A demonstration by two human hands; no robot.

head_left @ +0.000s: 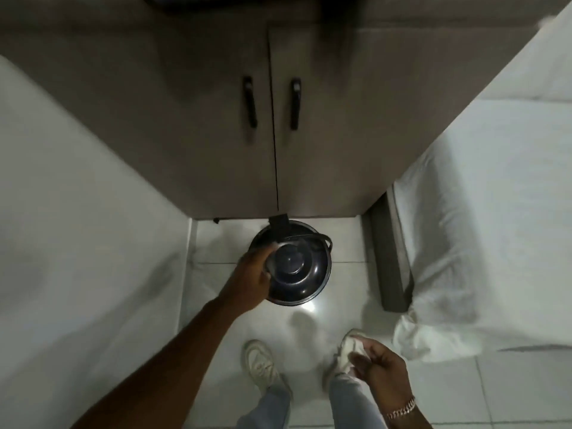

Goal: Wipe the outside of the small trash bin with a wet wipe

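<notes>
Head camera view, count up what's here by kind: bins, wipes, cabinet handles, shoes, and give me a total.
Trash bin: 1
Wet wipe: 1
Cabinet handles: 2
Shoes: 2
Total: 6

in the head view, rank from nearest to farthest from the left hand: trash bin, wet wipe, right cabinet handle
1. trash bin: the left hand rests on its left side.
2. wet wipe: lower right, held in the right hand.
3. right cabinet handle: up on the cabinet door, beyond the bin.
</notes>
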